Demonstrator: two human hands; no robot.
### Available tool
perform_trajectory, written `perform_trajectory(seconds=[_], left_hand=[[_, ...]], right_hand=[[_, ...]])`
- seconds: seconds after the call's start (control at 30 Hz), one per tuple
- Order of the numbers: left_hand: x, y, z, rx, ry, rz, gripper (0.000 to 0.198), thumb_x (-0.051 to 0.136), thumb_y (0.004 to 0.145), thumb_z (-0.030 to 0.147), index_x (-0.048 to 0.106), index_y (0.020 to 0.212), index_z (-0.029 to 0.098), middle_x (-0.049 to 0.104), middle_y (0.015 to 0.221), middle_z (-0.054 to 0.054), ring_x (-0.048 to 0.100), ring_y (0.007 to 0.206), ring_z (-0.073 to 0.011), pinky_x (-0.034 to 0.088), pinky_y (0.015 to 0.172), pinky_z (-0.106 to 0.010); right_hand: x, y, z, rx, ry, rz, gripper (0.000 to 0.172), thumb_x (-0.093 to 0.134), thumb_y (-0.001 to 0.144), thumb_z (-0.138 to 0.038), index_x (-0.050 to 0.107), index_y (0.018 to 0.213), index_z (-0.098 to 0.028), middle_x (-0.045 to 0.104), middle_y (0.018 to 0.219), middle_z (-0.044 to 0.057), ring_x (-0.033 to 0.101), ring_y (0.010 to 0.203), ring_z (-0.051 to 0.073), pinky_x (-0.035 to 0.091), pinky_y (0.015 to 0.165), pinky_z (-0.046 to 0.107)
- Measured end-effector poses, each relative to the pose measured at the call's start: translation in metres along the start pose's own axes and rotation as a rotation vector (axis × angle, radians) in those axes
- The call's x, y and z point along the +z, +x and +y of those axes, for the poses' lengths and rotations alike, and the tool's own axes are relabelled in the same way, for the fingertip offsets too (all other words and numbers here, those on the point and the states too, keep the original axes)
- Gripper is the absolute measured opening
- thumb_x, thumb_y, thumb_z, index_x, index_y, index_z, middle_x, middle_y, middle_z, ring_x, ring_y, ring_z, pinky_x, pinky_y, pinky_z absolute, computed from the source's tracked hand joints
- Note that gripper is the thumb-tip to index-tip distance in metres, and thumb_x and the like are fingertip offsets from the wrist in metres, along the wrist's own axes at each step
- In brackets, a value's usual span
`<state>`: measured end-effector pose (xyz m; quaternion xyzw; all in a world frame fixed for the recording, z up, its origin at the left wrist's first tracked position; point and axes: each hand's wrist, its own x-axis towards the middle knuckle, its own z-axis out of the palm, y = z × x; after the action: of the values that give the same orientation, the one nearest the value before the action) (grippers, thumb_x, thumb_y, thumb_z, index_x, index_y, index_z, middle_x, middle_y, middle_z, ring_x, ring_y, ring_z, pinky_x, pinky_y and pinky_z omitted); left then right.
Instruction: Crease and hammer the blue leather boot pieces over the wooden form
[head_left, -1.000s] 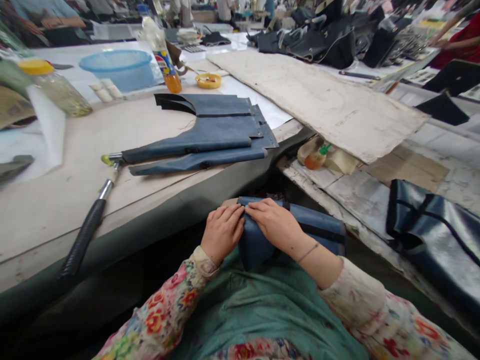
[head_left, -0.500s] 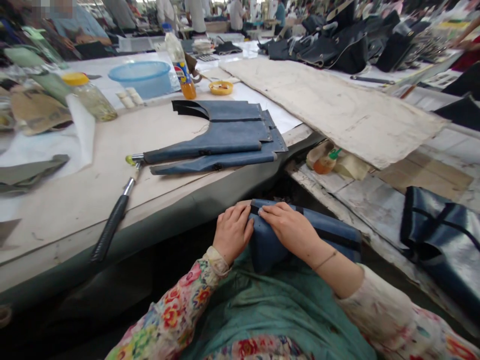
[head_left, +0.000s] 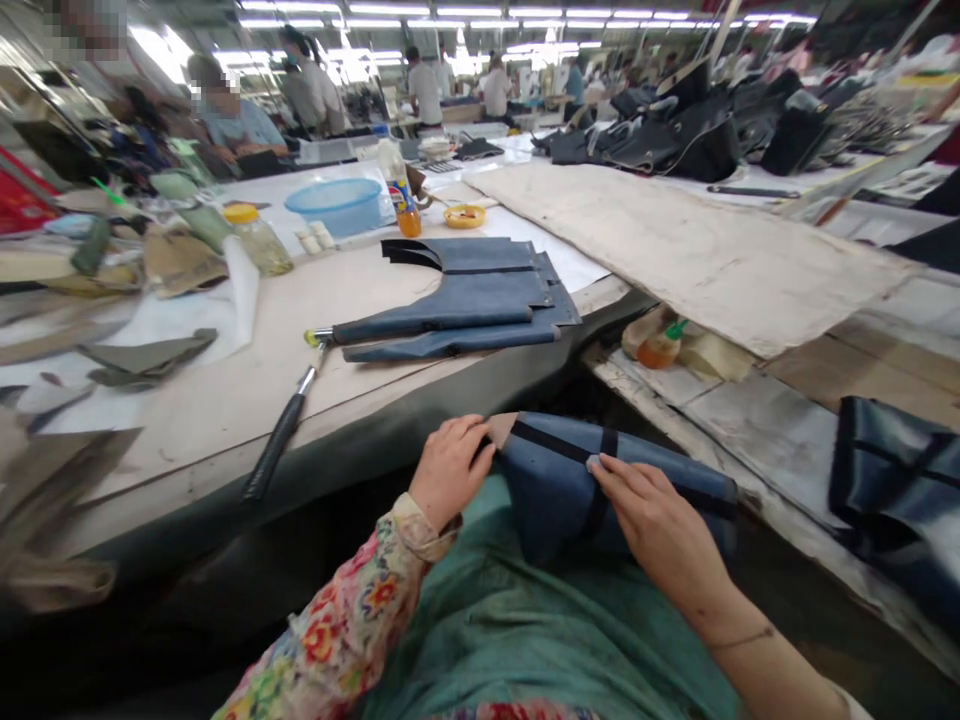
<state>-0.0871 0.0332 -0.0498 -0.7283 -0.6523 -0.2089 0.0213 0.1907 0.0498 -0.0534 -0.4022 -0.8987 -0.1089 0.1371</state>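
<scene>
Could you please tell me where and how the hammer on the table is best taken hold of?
Probably by the black grip, coming from the near side with the left hand: the hammer lies with its head at the far end, and the grip slants toward the wearer, reaching over the table's edge.

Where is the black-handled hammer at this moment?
In the head view, the hammer lies left of centre on the table, its head beside the narrow left end of the blue pieces.
</scene>
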Motion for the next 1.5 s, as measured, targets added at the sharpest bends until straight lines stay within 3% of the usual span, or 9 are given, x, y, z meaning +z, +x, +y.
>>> perform_trajectory(seconds=[0.17, 0.23, 0.47, 0.6, 0.77, 0.97, 1.03, 1.3, 1.5], left_hand=[[-0.089, -0.022, -0.088, -0.305, 0.363, 0.235, 0.039, 0.043, 0.088, 0.033, 0.056, 0.115, 0.008, 0.06, 0.115, -0.015, 0.053, 0.108, -0.0267, 0.042, 0.096, -0.042], [-0.11, -0.034, -0.12, -0.429, 0.507, 0.166, 0.042, 0.042, 0.087, 0.036, 0.055, 0.115, 0.008, 0.06, 0.11, -0.014, 0.056, 0.101, -0.0287, 0.046, 0.089, -0.044], [-0.109, -0.046, -0.18, -0.529, 0.415, 0.025, 0.028, 0.046, 0.08, 0.039, 0.059, 0.071, 0.017, 0.052, 0.059, -0.003, 0.056, 0.058, -0.0211, 0.044, 0.053, -0.033], [-0.119, -0.047, -0.15, -0.623, 0.157, 0.094, 0.024, 0.047, 0.079, 0.044, 0.051, 0.069, 0.023, 0.05, 0.054, -0.001, 0.054, 0.055, -0.023, 0.043, 0.05, -0.037], [-0.116, -0.056, -0.046, -0.687, -0.49, 0.163, 0.03, 0.039, 0.084, 0.057, 0.05, 0.092, 0.031, 0.048, 0.066, 0.004, 0.041, 0.048, -0.0126, 0.035, 0.042, -0.027], [-0.055, -0.064, 0.035, -0.637, -0.919, -0.577, 0.059, 0.047, 0.071, 0.073, 0.053, 0.092, 0.018, 0.036, 0.057, 0.007, 0.029, 0.044, -0.0057, 0.019, 0.037, -0.019], [-0.041, -0.065, 0.045, -0.607, -0.985, -0.68, 0.056, 0.044, 0.076, 0.069, 0.053, 0.093, 0.017, 0.036, 0.058, 0.008, 0.027, 0.043, -0.0047, 0.019, 0.038, -0.019], [-0.016, -0.056, 0.048, -0.32, -0.781, -0.622, 0.037, 0.041, 0.086, 0.052, 0.055, 0.084, 0.018, 0.05, 0.068, 0.002, 0.047, 0.064, -0.011, 0.039, 0.061, -0.023], [-0.017, -0.061, 0.047, -0.439, -0.91, -0.494, 0.046, 0.035, 0.086, 0.057, 0.053, 0.102, 0.018, 0.035, 0.057, 0.007, 0.032, 0.049, -0.0085, 0.031, 0.046, -0.021]], right_hand=[[0.008, -0.024, -0.015, 0.033, 0.047, 0.089, 0.043, 0.051, 0.083, -0.018, 0.051, 0.126, -0.018, 0.06, 0.123, 0.005, 0.055, 0.102, 0.019, 0.053, 0.089, 0.036], [0.009, -0.031, -0.018, 0.057, 0.034, 0.11, 0.043, 0.051, 0.084, -0.019, 0.049, 0.127, -0.018, 0.061, 0.121, 0.006, 0.056, 0.101, 0.02, 0.054, 0.088, 0.037], [0.006, -0.037, -0.017, 0.125, 0.066, 0.126, 0.045, 0.053, 0.081, -0.014, 0.049, 0.125, -0.016, 0.064, 0.114, 0.004, 0.056, 0.1, 0.019, 0.055, 0.087, 0.033], [0.0, -0.048, -0.011, 0.181, 0.074, 0.141, 0.042, 0.052, 0.081, -0.014, 0.05, 0.124, -0.013, 0.064, 0.113, 0.005, 0.056, 0.099, 0.018, 0.054, 0.088, 0.033], [-0.003, -0.057, -0.012, 0.211, 0.088, 0.145, 0.044, 0.05, 0.082, -0.012, 0.049, 0.125, -0.013, 0.063, 0.117, 0.005, 0.055, 0.104, 0.018, 0.052, 0.091, 0.032], [0.002, -0.056, -0.017, 0.219, 0.108, 0.18, 0.042, 0.045, 0.083, -0.011, 0.05, 0.124, -0.013, 0.063, 0.117, 0.005, 0.055, 0.107, 0.017, 0.052, 0.092, 0.032], [0.002, -0.057, -0.016, 0.218, 0.114, 0.183, 0.042, 0.044, 0.083, -0.011, 0.05, 0.125, -0.013, 0.063, 0.119, 0.005, 0.055, 0.107, 0.017, 0.052, 0.093, 0.032], [-0.001, -0.058, -0.015, 0.232, 0.16, 0.207, 0.042, 0.043, 0.082, -0.008, 0.053, 0.122, -0.012, 0.064, 0.117, 0.006, 0.055, 0.108, 0.017, 0.053, 0.093, 0.032], [0.002, -0.059, -0.016, 0.251, 0.191, 0.191, 0.043, 0.044, 0.082, -0.008, 0.052, 0.124, -0.013, 0.062, 0.12, 0.005, 0.053, 0.111, 0.017, 0.053, 0.095, 0.032]])
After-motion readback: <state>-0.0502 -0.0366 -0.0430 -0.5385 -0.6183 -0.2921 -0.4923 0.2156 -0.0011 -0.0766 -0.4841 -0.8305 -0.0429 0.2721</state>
